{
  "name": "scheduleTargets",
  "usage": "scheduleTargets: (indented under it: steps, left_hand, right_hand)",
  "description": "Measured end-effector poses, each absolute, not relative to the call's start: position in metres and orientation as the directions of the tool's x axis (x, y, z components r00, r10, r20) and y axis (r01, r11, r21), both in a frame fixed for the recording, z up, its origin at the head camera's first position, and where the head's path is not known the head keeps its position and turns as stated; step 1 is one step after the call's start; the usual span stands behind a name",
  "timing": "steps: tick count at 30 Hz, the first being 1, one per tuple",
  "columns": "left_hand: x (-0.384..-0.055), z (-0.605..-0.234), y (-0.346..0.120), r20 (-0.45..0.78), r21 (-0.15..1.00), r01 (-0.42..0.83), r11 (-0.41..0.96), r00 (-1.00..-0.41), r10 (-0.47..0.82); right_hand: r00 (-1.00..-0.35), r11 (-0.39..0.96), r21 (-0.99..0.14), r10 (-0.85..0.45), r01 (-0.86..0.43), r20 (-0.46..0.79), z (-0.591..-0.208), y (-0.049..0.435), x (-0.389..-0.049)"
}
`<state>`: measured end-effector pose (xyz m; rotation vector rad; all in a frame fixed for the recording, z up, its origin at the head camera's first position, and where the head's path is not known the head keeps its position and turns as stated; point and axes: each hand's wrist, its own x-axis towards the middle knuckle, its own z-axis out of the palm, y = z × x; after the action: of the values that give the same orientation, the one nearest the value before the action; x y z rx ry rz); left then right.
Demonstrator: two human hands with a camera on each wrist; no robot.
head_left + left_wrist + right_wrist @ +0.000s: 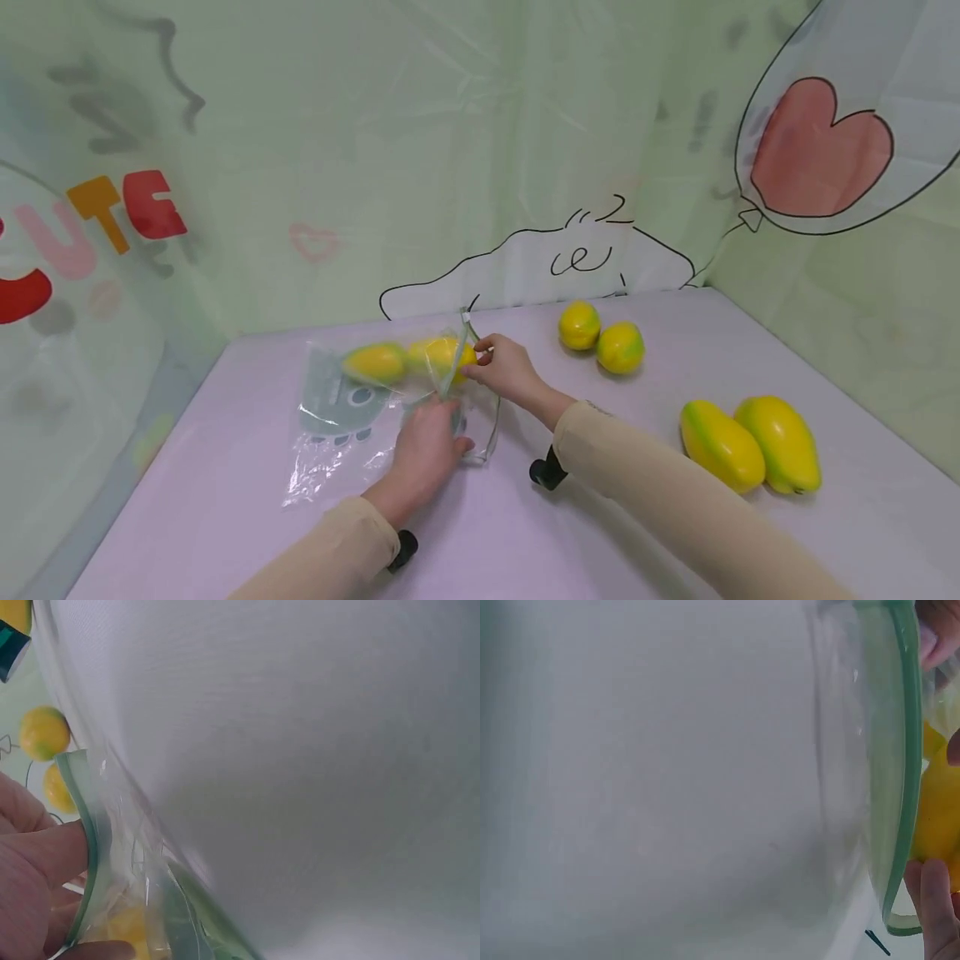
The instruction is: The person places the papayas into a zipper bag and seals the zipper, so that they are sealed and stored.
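Observation:
A clear zip bag (341,433) with a green-edged mouth and a pale green print lies on the table. Its rim (91,847) is pinched by my left hand (426,446), thumb on one side of the plastic. One yellow mango-like fruit (375,363) shows through the plastic, deep in the bag. Beside it, nearer the mouth, is a second yellow fruit (437,357). My right hand (512,371) holds that fruit's near end at the bag's mouth, with fingers (935,900) on its skin in the right wrist view. Part of the grip is cut off there.
Two rounder yellow-green fruits (620,347) sit together at the table's back right. Two large yellow mango-like fruits (777,443) lie side by side at the right, close to my right sleeve (660,483). Printed curtains (337,167) enclose the pale lilac table (187,467).

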<state>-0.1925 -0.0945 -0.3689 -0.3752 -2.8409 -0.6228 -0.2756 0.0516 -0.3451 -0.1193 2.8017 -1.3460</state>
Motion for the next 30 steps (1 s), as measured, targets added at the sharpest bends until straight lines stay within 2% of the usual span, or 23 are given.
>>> scheduleTargets:
  steps: [4, 11, 22, 30]
  left_hand:
    - [-0.192, -0.369, -0.097, 0.238, 0.363, 0.272, 0.891, -0.952, 0.193]
    - [-0.192, -0.372, -0.102, 0.225, 0.366, 0.263, 0.893, -0.956, 0.19]
    - [-0.189, -0.37, -0.104, 0.186, 0.393, 0.236, 0.889, -0.967, 0.174]
    - [-0.189, -0.37, -0.104, 0.207, 0.414, 0.269, 0.869, -0.958, 0.198]
  right_hand:
    - [-0.991, 0.574, -0.816, -0.132, -0.066, -0.013, -0.347, 0.052, -0.275]
    - [-0.963, 0.597, -0.797, -0.258, -0.097, -0.075, -0.349, 0.057, -0.271]
    - [-0.96, 0.632, -0.769, -0.266, -0.1, -0.093, -0.341, 0.07, -0.265]
    - [-0.955, 0.679, -0.72, -0.287, -0.144, -0.08, -0.321, 0.114, -0.255]
